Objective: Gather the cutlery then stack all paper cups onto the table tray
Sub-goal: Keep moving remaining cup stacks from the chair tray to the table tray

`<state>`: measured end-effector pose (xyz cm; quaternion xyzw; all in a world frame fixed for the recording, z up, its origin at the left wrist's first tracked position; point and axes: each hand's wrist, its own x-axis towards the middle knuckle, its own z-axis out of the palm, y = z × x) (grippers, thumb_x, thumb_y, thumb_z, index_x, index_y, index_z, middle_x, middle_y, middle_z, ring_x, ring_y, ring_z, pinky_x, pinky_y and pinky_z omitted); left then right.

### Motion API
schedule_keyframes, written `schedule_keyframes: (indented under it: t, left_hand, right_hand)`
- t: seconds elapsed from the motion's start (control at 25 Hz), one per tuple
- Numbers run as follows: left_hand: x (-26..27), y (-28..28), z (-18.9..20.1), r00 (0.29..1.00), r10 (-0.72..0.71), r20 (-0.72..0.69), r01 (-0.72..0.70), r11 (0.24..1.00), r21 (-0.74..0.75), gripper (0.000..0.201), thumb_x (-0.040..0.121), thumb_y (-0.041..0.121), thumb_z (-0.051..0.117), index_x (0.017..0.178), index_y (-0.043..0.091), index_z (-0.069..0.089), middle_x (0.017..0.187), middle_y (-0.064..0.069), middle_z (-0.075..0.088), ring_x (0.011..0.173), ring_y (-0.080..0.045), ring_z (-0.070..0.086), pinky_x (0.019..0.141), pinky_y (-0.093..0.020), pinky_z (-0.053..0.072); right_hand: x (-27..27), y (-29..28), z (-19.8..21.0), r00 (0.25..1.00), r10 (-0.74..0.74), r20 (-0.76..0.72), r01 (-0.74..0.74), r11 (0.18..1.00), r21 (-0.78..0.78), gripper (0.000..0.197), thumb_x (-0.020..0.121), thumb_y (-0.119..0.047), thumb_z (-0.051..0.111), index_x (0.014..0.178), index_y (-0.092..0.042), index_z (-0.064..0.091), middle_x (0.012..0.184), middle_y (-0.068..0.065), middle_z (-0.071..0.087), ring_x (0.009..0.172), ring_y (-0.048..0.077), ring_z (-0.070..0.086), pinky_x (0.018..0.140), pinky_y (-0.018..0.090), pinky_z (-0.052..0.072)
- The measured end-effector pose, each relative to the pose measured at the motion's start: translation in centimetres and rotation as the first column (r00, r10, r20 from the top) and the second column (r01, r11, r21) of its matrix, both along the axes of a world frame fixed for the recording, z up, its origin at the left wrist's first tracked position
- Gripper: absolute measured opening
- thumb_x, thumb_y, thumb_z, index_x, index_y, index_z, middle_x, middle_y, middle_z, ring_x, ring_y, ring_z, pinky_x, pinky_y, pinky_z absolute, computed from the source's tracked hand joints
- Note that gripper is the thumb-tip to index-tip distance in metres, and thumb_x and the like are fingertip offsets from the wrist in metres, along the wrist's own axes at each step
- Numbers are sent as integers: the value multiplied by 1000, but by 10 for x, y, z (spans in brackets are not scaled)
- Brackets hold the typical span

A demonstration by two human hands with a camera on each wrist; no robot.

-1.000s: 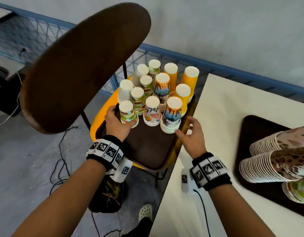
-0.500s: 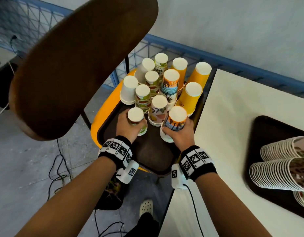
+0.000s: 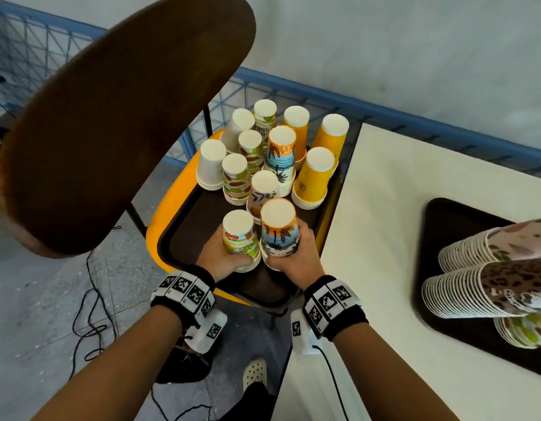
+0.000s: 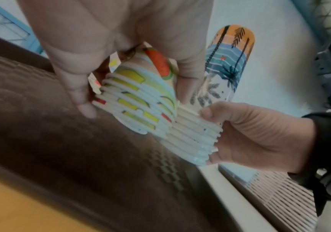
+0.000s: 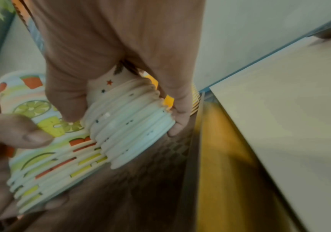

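While both stacks stand inverted at the near end of the chair tray [image 3: 184,238]:
Left hand [image 3: 216,253]: curled round the fruit-print cup stack [image 3: 240,238], rims gripped low.
Right hand [image 3: 296,256]: wrapped round the palm-print cup stack [image 3: 278,232], touching the fruit-print one.
Other cup stacks [image 3: 281,156]: grouped behind, on the same tray.
Table tray [image 3: 445,238]: right of the chair tray, on the table [image 3: 384,192]; lying cup stacks [image 3: 476,293] held.

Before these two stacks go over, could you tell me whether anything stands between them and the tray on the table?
Nothing visible blocks the way. The fruit-print stack and the palm-print stack sit at the chair tray's near edge, and bare table lies between them and the table tray, which already holds lying cup stacks.
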<state>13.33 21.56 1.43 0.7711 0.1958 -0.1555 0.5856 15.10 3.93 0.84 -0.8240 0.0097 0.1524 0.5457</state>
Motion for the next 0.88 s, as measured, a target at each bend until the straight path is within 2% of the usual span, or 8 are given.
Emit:
schedule_keyframes:
  t: [0.08,0.16,0.24,0.36,0.44,0.52,0.72,0.88]
  left_hand:
    - [-7,-9,9,999,-46,-4,46,997,-69,86,63,2,79,135,19,36,120,2,54,118,-21,51,102,-37,38]
    - [-13,-24,19,991,-132,-3,130,981,-144,90,51,13,83,131,18,41,116,1,58,115,-22,54,104,-41,39]
    - [-17,-47,31,973,-230,9,226,950,-217,89,37,25,81,120,20,49,111,2,63,108,-20,59,100,-40,42]
    - [-27,-87,46,939,-341,34,339,906,-254,76,31,26,78,103,27,52,94,11,70,89,-3,65,88,-29,45]
    - [-35,-120,54,909,-412,57,412,874,-258,73,34,20,80,102,26,53,89,11,72,83,1,68,89,-29,47]
    - [-46,-154,61,886,-460,59,460,854,-243,73,34,20,80,101,26,53,98,9,67,88,-2,66,93,-33,46]
    - [-78,-241,70,826,-557,85,563,803,-196,75,39,29,80,109,24,54,108,3,67,102,-13,64,93,-31,47]
    - [-105,-317,74,801,-590,103,599,787,-149,63,60,7,82,109,31,50,107,12,65,95,4,63,87,-19,47]
  right_hand:
    - [-12,-19,10,999,-52,-9,53,995,90,85,45,-18,86,119,-31,45,118,2,54,111,14,58,94,37,51]
    - [-27,-46,23,996,-80,-30,84,987,139,74,50,-3,84,109,-30,48,110,-1,60,99,4,63,86,24,54]
    - [-47,-75,35,994,-101,-29,104,983,149,78,53,1,84,113,-31,43,112,-4,59,99,3,61,86,19,52]
    - [-79,-118,41,989,-144,-36,148,979,142,81,53,-3,84,116,-32,41,116,-4,59,102,6,61,82,13,50]
    - [-103,-151,46,979,-196,-53,202,964,173,82,53,-1,84,119,-26,43,115,-1,63,100,8,64,80,16,52]
    - [-127,-185,50,967,-244,-66,253,946,205,85,53,4,82,125,-19,43,113,1,65,97,8,66,75,18,54]
    - [-175,-272,55,936,-348,-51,352,917,189,72,56,7,80,109,-31,48,102,-8,67,87,-2,67,66,10,51]
    - [-200,-348,60,904,-427,-15,423,890,172,70,55,5,81,107,-29,48,99,-12,66,84,-3,66,67,9,51]
